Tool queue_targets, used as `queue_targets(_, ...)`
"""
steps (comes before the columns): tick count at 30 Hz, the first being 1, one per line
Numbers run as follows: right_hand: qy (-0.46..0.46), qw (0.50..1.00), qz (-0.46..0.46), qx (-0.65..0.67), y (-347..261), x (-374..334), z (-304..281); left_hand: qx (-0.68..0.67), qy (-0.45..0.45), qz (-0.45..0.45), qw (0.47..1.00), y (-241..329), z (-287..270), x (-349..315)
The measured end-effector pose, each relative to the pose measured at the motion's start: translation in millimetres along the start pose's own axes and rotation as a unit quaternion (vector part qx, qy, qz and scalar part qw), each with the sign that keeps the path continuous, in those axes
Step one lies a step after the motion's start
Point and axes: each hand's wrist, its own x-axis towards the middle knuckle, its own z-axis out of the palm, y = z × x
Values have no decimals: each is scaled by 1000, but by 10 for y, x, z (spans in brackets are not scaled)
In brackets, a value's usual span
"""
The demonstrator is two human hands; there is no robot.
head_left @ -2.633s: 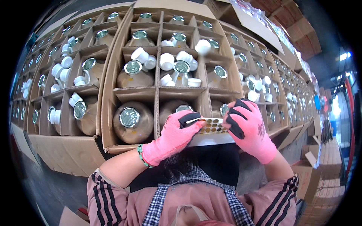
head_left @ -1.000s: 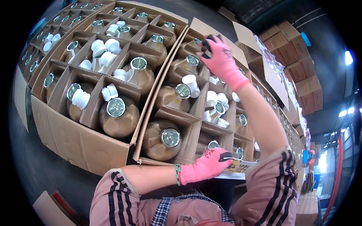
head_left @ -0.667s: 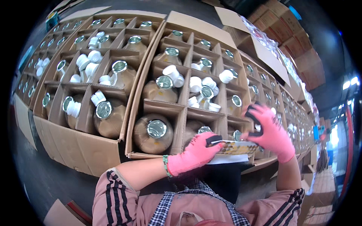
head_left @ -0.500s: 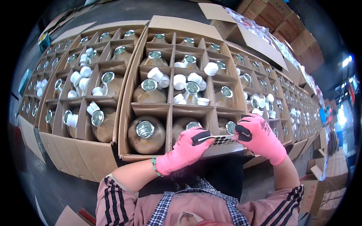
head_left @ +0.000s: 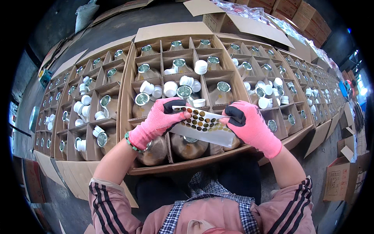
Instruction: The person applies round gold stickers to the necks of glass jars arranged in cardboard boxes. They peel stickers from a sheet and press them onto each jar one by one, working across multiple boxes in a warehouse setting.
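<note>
Both hands wear pink gloves with black fingertips. A white sheet of round gold and dark stickers (head_left: 202,132) is stretched between them above the near row of a carton (head_left: 128,105). My left hand (head_left: 156,123) pinches the sheet's left end between thumb and fingers. At its upper right corner my right hand (head_left: 255,126) is closed on the sheet. Beneath lie round-bodied glass bottles (head_left: 189,150) with shiny mouths, one per cardboard compartment. The sheet and hands partly cover the nearest ones. White plastic caps (head_left: 170,89) rest loose among the bottle necks in the middle compartments.
More divided cartons of bottles stand to the left (head_left: 99,128) and in a long row to the right (head_left: 311,84). Raised flaps (head_left: 259,28) and clear plastic wrap (head_left: 288,27) lie beyond. Stacked brown boxes (head_left: 307,19) rise at the far right, and another box (head_left: 338,179) sits nearer.
Both hands have risen farther over the carton and moved slightly apart. The sticker sheet has tilted, so more of its dotted face shows. The view has shifted too.
</note>
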Motion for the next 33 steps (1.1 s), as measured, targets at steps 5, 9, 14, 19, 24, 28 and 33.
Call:
queue_targets(5,10,958,-62,-280,-38,88,40,85,25,106,990,-356,-129,20)
queue_targets(9,-6,956,-101,-275,-169,246,235,20,54,128,990,-517,-77,-37)
queue_targets(14,-69,975,-59,-204,-148,439,355,119,50,200,971,-386,-105,-47)
queue_targets(19,-92,975,-36,-198,-203,504,361,77,65,203,974,-404,-140,-32)
queue_targets(24,-97,976,-57,-185,-219,496,349,-27,21,104,994,-338,-127,-65)
queue_targets(28,-87,977,-86,-174,-239,502,353,14,8,132,991,-294,-148,-75)
queue_targets(33,-56,988,-91,-114,-280,527,338,-66,72,65,993,-270,-137,-113)
